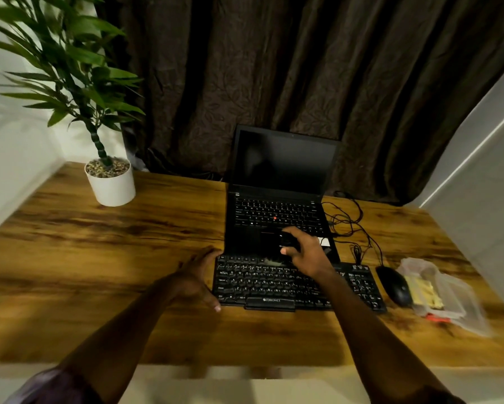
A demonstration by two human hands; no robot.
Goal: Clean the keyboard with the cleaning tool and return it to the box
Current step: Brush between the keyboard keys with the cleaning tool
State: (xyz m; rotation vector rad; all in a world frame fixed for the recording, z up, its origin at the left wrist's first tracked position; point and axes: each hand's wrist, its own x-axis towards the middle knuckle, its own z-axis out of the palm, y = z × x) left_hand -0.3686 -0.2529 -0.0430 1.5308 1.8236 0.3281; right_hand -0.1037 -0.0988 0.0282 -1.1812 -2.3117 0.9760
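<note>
The wooden bench [128, 228] carries a potted plant [110, 182] far left, laptop [277, 199], keyboard [274, 284], mouse [395, 285] and clear plastic box [446, 295] right.

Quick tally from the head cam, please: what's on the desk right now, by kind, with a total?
Keyboards, standalone: 1, keyboard
Laptops: 1, laptop
Mice: 1, mouse
Cleaning tools: 1, cleaning tool, held in the right hand
Clear plastic boxes: 1, box
Potted plants: 1, potted plant
Total: 6 things, besides the cables. The left hand steadies the keyboard's left edge.

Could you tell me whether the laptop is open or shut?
Open: the laptop has its dark screen raised upright and its keys exposed.
</note>
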